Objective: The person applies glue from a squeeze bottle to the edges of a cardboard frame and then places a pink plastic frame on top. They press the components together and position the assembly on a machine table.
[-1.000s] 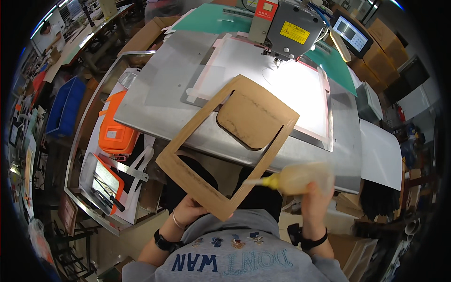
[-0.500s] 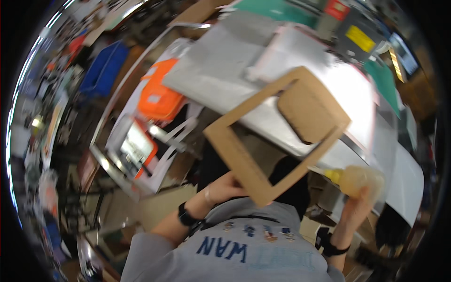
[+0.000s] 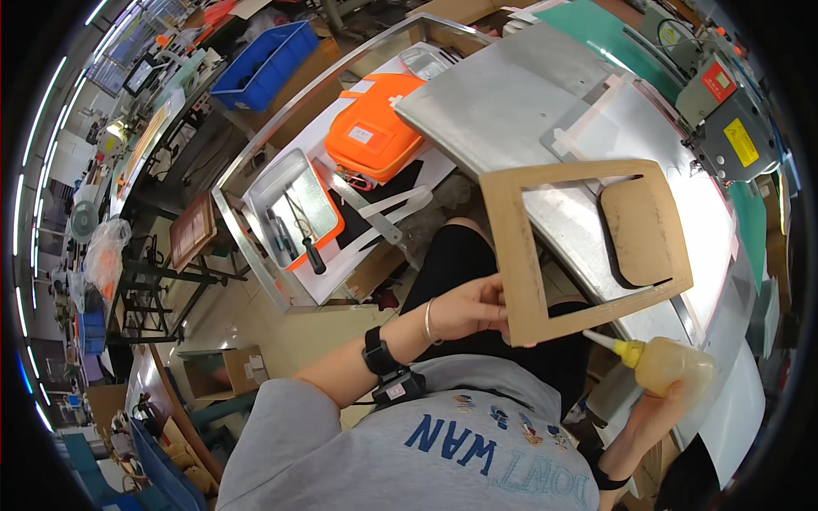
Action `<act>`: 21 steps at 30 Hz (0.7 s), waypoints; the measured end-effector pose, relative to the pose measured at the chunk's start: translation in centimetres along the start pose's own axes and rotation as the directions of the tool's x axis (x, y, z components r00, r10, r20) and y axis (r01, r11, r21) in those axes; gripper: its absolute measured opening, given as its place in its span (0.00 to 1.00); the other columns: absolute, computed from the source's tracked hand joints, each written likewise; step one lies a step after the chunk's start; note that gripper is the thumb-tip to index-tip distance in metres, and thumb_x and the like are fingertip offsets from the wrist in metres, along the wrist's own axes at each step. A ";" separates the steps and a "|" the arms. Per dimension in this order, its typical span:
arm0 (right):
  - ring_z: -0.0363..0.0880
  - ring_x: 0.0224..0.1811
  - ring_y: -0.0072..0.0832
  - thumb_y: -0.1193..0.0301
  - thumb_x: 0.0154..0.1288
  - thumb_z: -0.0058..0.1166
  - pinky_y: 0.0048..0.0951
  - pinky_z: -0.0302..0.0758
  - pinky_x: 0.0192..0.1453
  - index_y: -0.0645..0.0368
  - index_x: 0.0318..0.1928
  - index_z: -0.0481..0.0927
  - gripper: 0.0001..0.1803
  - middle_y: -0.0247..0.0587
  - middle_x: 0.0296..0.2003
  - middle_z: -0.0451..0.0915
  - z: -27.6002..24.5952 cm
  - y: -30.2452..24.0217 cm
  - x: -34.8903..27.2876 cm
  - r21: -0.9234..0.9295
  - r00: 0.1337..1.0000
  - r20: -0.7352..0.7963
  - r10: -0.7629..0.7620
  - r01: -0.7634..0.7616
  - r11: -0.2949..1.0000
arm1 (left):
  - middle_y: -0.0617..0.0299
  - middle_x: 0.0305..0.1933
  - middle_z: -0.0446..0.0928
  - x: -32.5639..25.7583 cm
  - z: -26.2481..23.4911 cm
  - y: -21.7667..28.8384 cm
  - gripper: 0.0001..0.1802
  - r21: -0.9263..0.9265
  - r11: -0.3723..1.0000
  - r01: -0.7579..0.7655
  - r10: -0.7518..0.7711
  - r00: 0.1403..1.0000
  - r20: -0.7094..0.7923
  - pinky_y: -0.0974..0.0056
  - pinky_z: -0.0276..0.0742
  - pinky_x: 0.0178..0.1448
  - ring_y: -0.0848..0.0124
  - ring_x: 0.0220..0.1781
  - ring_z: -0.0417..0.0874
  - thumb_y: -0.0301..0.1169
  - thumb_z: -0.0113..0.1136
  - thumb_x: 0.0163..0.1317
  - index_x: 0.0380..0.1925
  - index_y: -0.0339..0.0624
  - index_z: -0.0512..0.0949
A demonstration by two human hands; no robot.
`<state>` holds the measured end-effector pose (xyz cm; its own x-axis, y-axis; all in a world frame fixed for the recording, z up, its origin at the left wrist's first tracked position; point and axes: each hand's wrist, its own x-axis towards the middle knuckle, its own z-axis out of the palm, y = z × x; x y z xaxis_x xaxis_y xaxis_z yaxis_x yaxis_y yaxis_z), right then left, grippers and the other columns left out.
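My left hand pinches a brown cardboard frame at its lower left corner, with thumb and fingers closed on the edge. The frame is tilted in front of my lap and has a large window. A rounded flap fills the right part of that window. In my right hand is a translucent squeeze bottle with yellowish contents, a yellow collar and a thin pale nozzle. Its nozzle points left, just beneath the frame's lower edge; whether they touch I cannot tell.
A grey metal worktop lies beyond the frame, with a grey machine at its right. To the left, a metal-rimmed table holds an orange case and a tray with tools. A blue crate stands farther back.
The view has swung and sharpened. The cardboard frame has turned more upright, its flap facing me at the right. Both hands keep their holds on the frame and the bottle.
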<state>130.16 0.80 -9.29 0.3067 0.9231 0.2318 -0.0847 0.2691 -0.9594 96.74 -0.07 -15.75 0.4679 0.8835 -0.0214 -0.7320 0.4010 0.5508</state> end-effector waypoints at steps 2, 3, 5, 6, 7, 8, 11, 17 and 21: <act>0.68 0.56 0.35 0.62 0.64 0.49 0.35 0.65 0.60 0.66 0.58 0.60 0.28 0.46 0.53 0.68 1.4 -0.1 -0.3 0.097 0.997 0.023 0.074 -0.076 0.992 | 0.59 0.50 0.73 0.2 -0.5 1.1 0.23 -0.025 0.999 -0.036 0.035 0.998 -0.052 0.62 0.74 0.51 0.66 0.49 0.77 0.28 0.53 0.60 0.55 0.43 0.62; 0.68 0.56 0.35 0.62 0.63 0.49 0.35 0.65 0.60 0.66 0.58 0.60 0.28 0.45 0.53 0.68 1.4 -0.3 0.1 0.143 0.993 0.007 0.117 -0.117 0.983 | 0.61 0.51 0.70 0.1 -0.8 2.0 0.24 0.004 0.999 -0.031 0.032 0.996 -0.083 0.60 0.73 0.53 0.67 0.52 0.74 0.30 0.53 0.60 0.56 0.43 0.60; 0.67 0.57 0.35 0.61 0.63 0.49 0.36 0.65 0.60 0.65 0.58 0.59 0.29 0.45 0.54 0.68 1.0 -1.2 1.1 0.228 0.982 -0.034 0.188 -0.176 0.958 | 0.60 0.54 0.68 0.4 -1.9 3.0 0.29 -0.086 0.994 -0.063 0.056 0.995 -0.077 0.55 0.73 0.52 0.66 0.54 0.72 0.32 0.55 0.58 0.59 0.42 0.58; 0.67 0.57 0.34 0.61 0.63 0.49 0.36 0.65 0.60 0.65 0.58 0.59 0.29 0.45 0.54 0.67 0.8 -1.3 1.2 0.206 0.982 -0.059 0.180 -0.164 0.965 | 0.60 0.56 0.66 0.4 -2.1 3.4 0.29 -0.030 0.996 -0.081 0.078 0.993 -0.094 0.55 0.73 0.52 0.65 0.55 0.71 0.33 0.53 0.59 0.60 0.42 0.57; 0.67 0.57 0.34 0.61 0.64 0.48 0.36 0.65 0.60 0.65 0.58 0.59 0.29 0.46 0.54 0.67 0.5 -1.3 1.5 0.183 0.982 -0.081 0.169 -0.152 0.971 | 0.60 0.56 0.66 0.4 -2.2 3.4 0.30 -0.017 0.996 -0.083 0.081 0.991 -0.104 0.55 0.73 0.52 0.65 0.55 0.70 0.34 0.53 0.59 0.60 0.42 0.56; 0.67 0.57 0.34 0.61 0.64 0.48 0.36 0.66 0.60 0.65 0.58 0.59 0.28 0.46 0.54 0.67 0.4 -1.4 1.6 0.158 0.982 -0.105 0.158 -0.140 0.977 | 0.60 0.56 0.66 0.3 -2.4 3.4 0.30 -0.004 0.997 -0.083 0.082 0.990 -0.113 0.55 0.72 0.52 0.65 0.56 0.70 0.34 0.53 0.59 0.60 0.42 0.56; 0.67 0.57 0.34 0.61 0.64 0.48 0.35 0.66 0.60 0.65 0.58 0.59 0.28 0.46 0.55 0.67 0.3 -1.2 1.6 0.188 0.986 -0.067 0.150 -0.135 0.973 | 0.60 0.53 0.68 0.3 -2.1 3.6 0.27 -0.001 0.997 -0.076 0.075 0.989 -0.131 0.58 0.72 0.52 0.67 0.53 0.72 0.28 0.50 0.58 0.59 0.41 0.57; 0.68 0.57 0.34 0.61 0.63 0.49 0.35 0.66 0.60 0.65 0.58 0.60 0.28 0.46 0.54 0.67 -0.3 -1.3 2.6 0.204 0.979 -0.163 0.125 -0.090 0.975 | 0.62 0.48 0.71 -0.3 -1.5 3.2 0.25 -0.018 0.999 -0.027 0.025 0.995 -0.100 0.62 0.71 0.55 0.71 0.48 0.75 0.17 0.47 0.53 0.53 0.40 0.63; 0.68 0.57 0.34 0.61 0.63 0.49 0.35 0.66 0.60 0.65 0.57 0.60 0.28 0.46 0.54 0.68 -0.7 -1.3 2.6 0.215 0.982 -0.141 0.126 -0.094 0.972 | 0.58 0.52 0.70 -0.3 -2.3 2.2 0.28 -0.047 0.999 -0.018 0.017 0.999 -0.035 0.60 0.71 0.54 0.66 0.52 0.74 0.22 0.55 0.54 0.57 0.42 0.61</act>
<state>131.71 2.68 -7.56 0.4244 0.9015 0.0844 -0.3145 0.2342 -0.9199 93.88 1.12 -16.48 0.4379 0.8981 -0.0415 -0.7629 0.3956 0.5114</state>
